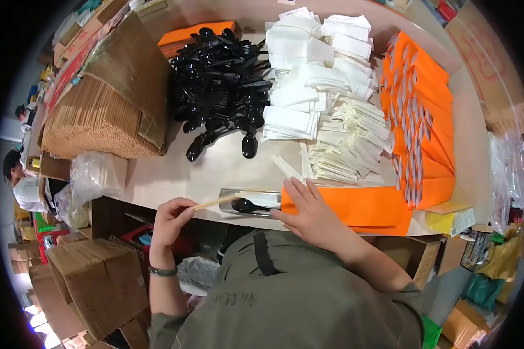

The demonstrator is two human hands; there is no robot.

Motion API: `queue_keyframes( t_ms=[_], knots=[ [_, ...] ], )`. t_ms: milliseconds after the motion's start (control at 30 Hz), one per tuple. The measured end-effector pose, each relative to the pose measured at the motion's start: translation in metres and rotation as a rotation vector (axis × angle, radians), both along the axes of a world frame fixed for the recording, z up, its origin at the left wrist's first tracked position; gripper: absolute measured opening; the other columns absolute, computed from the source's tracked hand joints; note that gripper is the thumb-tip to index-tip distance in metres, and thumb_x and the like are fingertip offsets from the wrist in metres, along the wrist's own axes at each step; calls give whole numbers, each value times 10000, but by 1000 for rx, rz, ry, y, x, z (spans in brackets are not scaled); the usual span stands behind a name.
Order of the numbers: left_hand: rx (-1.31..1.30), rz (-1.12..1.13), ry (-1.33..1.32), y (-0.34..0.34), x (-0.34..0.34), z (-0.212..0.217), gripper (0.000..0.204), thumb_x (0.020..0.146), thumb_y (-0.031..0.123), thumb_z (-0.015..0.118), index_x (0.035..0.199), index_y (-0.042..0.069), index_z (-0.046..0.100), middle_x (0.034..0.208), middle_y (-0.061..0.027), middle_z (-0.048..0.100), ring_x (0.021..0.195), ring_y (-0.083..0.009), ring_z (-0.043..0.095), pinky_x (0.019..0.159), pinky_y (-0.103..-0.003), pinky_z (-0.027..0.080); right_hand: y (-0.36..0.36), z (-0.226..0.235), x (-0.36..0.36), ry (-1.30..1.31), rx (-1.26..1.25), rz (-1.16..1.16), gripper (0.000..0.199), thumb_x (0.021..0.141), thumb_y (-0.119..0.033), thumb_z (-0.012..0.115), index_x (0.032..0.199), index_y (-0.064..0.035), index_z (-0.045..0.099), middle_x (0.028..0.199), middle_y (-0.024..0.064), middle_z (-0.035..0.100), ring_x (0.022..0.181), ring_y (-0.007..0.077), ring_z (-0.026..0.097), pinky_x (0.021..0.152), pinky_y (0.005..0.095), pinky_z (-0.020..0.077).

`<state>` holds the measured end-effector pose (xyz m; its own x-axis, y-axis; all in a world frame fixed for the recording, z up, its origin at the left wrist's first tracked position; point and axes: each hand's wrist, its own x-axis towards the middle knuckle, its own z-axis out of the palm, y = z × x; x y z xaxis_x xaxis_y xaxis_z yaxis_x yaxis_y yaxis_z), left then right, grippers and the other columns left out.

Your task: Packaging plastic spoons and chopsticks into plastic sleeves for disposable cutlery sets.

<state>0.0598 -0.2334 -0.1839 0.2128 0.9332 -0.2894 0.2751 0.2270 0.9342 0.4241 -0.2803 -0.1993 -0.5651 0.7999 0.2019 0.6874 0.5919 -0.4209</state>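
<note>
Orange paper sleeve (361,207) lies along the near edge of the table (160,174), its silvery mouth facing left around a black plastic spoon (244,205) and white napkin (269,199), while the right hand (313,218) presses it flat, fingers spread wide, probably to steady it. Pinched narrow, the left hand's (172,218) grip holds pale wooden chopsticks (214,203) by one end, seemingly leaving the tip free over the mouth. Bare tabletop opens below the black cutlery heap (221,107); slim white packets (343,151) crowd the right fingertips.
</note>
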Motion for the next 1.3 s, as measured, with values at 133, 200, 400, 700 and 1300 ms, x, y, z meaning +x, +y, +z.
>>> queue_keyframes(
  t_ms=[133, 200, 400, 700, 1300],
  knots=[
    [-19, -126, 275, 26, -2, -7, 78, 913, 57, 695, 952, -11, 698, 799, 9, 654, 711, -65, 553, 651, -212, 445, 2, 1, 0, -20, 1, 7, 364, 860, -194, 699, 1223, -198, 671, 1414, 305, 457, 1304, 446, 476, 1086, 557, 387],
    [79, -141, 350, 36, 4, -15, 109, 901, 73, 711, 947, -24, 690, 810, -37, 689, 732, -92, 606, 678, -249, 497, 5, -8, -2, -2, 51, 21, 366, 857, -189, 699, 1222, -182, 662, 1400, 309, 467, 1288, 443, 487, 1079, 551, 392],
    [400, -93, 633, 13, 128, -8, 410, 777, 180, 838, 1033, -37, 602, 939, -140, 603, 878, -285, 645, 779, -338, 534, 9, -4, -16, 81, 57, -59, 390, 785, -191, 762, 1106, -37, 604, 1350, 302, 511, 1231, 422, 522, 1041, 512, 422],
    [64, -351, 53, -12, 150, 13, 604, 825, 199, 784, 1312, -16, 498, 1116, -174, 631, 1042, -302, 627, 904, -396, 512, 6, 5, -8, 102, -15, -106, 461, 659, -145, 792, 1050, -26, 578, 1233, 231, 548, 1108, 395, 550, 961, 491, 448],
    [122, -782, -117, -15, 166, 4, 449, 719, 125, 744, 1109, -1, 561, 1009, -187, 595, 910, -275, 617, 791, -354, 502, -3, 20, 96, -201, -100, 71, 356, 760, -281, 790, 926, -25, 606, 1264, 216, 555, 1154, 410, 541, 956, 471, 465]
  ],
)
